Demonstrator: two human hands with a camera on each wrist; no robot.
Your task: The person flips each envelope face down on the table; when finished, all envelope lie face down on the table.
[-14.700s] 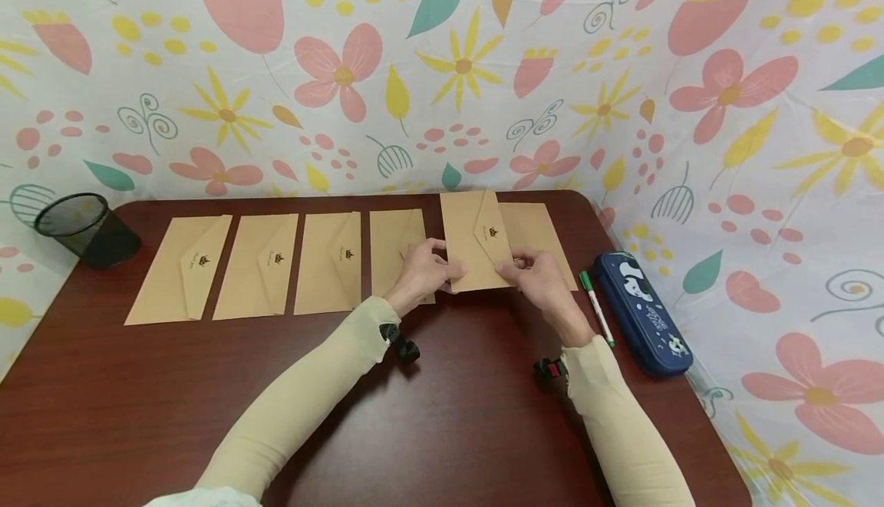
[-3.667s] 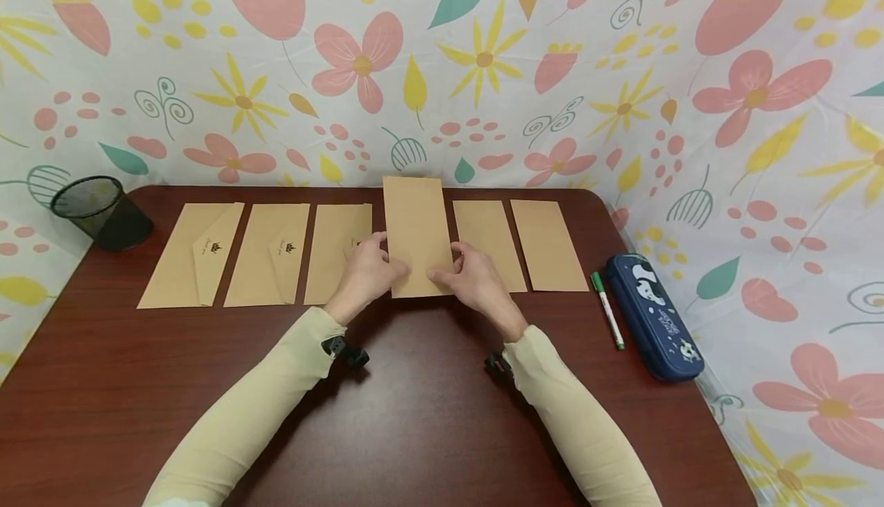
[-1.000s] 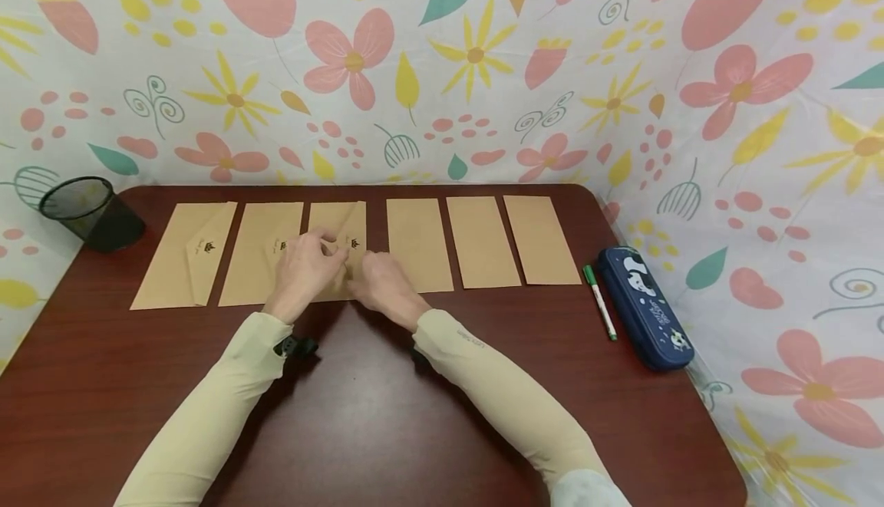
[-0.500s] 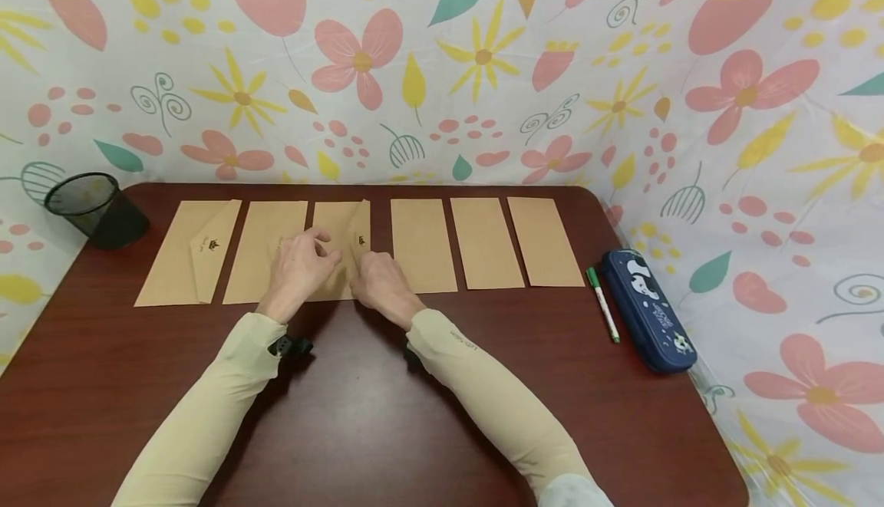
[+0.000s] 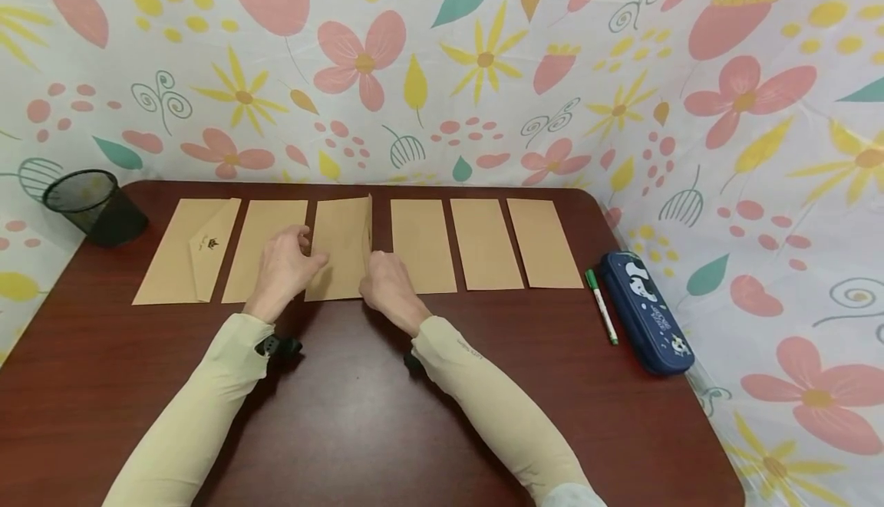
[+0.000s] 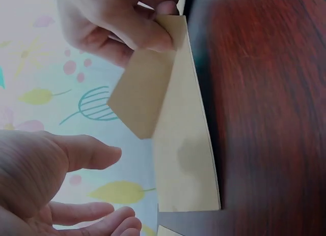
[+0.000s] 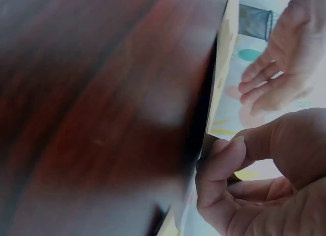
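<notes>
The third brown paper envelope [image 5: 338, 261] from the left lies on the table with its pointed flap [image 5: 367, 223] standing up along the right edge. My right hand [image 5: 392, 284] pinches this flap near its front end between thumb and curled forefinger. In the left wrist view, the raised flap [image 6: 140, 96] slants away from the envelope body. My left hand [image 5: 279, 268] hovers over the second envelope [image 5: 265, 223], thumb pointing at the third, fingers loosely bent and holding nothing. The first envelope [image 5: 173, 254] shows its folded flap with a crown print.
To the right lie three plain-faced envelopes, the nearest of them [image 5: 423, 246] beside my right hand. A green-capped marker [image 5: 602, 307] and a blue pencil case [image 5: 645, 311] lie at the right edge. A black mesh cup [image 5: 103, 212] stands at the back left.
Since half a second ago the third envelope's flap has swung up to the right with my right hand, and my left hand has drawn back left. Earlier, the three right envelopes were turned plain side up.
</notes>
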